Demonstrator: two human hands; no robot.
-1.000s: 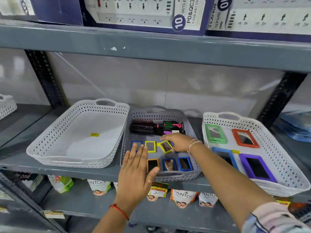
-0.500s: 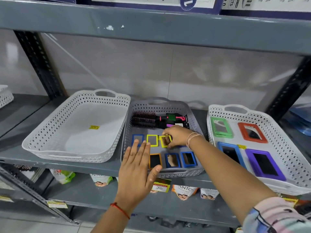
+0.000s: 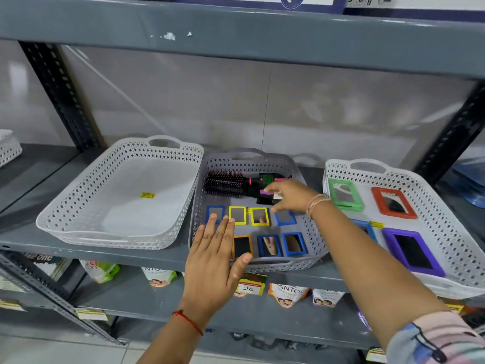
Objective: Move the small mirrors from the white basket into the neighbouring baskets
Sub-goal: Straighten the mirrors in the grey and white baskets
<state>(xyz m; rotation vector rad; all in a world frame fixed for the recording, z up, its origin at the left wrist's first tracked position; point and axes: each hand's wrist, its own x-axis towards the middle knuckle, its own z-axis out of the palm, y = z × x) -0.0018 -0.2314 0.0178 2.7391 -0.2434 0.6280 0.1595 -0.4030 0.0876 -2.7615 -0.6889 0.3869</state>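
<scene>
Mirrors (image 3: 259, 216), centre frame: likely light, rigid, fragile glass; pinch by frame edges. Both hands, left (image 3: 212, 261) and right (image 3: 288, 197), open, holding nothing.

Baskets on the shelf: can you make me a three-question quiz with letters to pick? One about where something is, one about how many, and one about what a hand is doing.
1. Where is the hairbrush?
A) left white basket
B) back of the grey basket
C) lower shelf

2. How many yellow-framed small mirrors are there?
A) one
B) four
C) two

3. How is the left hand?
A) open and flat
B) a fist
C) holding a mirror

Answers:
1. B, it lies behind the mirror rows.
2. C, two sit side by side.
3. A, fingers straight, nothing gripped.
</scene>
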